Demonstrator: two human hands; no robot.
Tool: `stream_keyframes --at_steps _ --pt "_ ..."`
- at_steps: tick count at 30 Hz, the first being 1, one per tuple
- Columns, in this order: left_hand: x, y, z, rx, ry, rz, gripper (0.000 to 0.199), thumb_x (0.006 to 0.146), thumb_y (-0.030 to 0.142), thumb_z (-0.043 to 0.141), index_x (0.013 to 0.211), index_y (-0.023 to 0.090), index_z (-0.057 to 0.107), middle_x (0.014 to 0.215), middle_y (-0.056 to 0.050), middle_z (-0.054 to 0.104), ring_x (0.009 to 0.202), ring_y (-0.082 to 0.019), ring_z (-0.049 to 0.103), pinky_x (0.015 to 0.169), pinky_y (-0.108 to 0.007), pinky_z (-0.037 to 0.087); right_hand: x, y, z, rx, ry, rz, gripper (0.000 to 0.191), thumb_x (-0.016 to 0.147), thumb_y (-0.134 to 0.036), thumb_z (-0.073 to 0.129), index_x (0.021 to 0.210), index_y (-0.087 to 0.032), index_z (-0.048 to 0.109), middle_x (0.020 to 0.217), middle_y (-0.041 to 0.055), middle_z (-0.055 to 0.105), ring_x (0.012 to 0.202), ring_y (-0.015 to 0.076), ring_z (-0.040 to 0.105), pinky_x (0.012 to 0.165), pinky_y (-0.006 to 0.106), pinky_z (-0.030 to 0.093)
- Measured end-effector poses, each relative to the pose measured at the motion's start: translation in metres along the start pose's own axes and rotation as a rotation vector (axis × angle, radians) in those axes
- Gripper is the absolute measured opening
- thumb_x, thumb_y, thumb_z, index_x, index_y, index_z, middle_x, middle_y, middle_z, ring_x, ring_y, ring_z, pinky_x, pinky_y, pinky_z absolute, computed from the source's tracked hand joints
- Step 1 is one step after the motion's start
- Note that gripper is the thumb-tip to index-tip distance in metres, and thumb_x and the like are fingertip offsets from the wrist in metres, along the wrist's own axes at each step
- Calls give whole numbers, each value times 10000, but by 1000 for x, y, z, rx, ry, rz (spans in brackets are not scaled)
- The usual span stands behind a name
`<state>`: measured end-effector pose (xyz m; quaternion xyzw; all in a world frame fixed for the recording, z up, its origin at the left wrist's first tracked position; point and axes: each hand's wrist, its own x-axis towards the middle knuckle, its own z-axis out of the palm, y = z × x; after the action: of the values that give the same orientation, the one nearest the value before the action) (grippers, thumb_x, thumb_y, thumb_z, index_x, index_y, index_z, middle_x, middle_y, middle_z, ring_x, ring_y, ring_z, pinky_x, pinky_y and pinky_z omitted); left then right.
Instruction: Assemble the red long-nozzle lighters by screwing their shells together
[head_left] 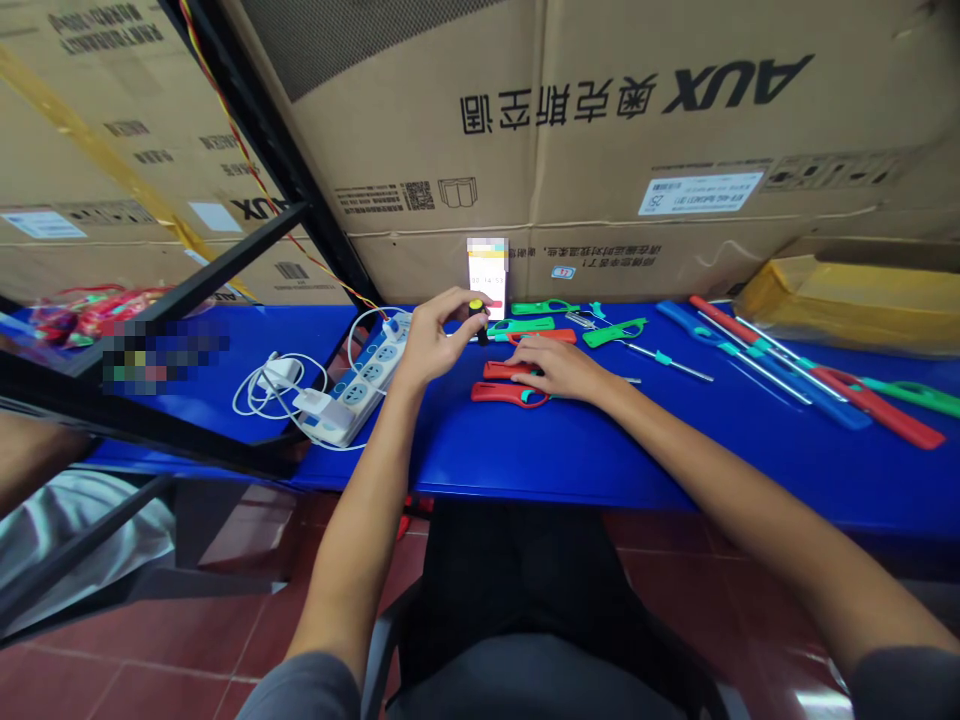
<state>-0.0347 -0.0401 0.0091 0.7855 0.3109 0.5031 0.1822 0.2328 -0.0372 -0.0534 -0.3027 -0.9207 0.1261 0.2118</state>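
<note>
My left hand point(442, 332) is closed, its thumb and fingers pinching a small upright black-and-yellow tool point(482, 330) that looks like a stubby screwdriver. My right hand point(553, 367) rests on the table with curled fingers on a red lighter handle point(499, 371), partly hidden beneath them. Just nearer to me lies a second red lighter handle point(499, 393). Behind my hands are an orange-red lighter handle point(559, 337), a green lighter handle point(529, 325) and further green handles. A phone point(487, 280) showing a running timer leans upright against the cardboard, just behind my left fingertips.
A white power strip point(367, 385) with plugs and cables lies left, beside a black metal rack post point(289, 130). Several long lighters, one a blue lighter point(832, 405), lie right. Large cardboard boxes point(570, 180) stand behind. Another person's arm point(34, 450) shows at far left.
</note>
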Motion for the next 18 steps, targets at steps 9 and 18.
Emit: stream_keyframes --at_steps 9,18 --pt "-3 -7 13 1 79 -59 382 996 586 797 1130 228 808 1053 -69 817 880 -177 734 783 -306 615 0 -1 -3 -2 10 27 233 1085 -302 714 1284 -251 822 1305 135 791 1258 305 715 1096 486 578" --pt "-5 -7 14 19 30 -31 369 1069 550 698 1225 232 802 1061 -79 806 892 -199 738 865 -358 617 1 1 -2 44 6 46 246 1065 -275 740 1286 -230 838 1289 138 806 1257 300 729 1102 474 577"
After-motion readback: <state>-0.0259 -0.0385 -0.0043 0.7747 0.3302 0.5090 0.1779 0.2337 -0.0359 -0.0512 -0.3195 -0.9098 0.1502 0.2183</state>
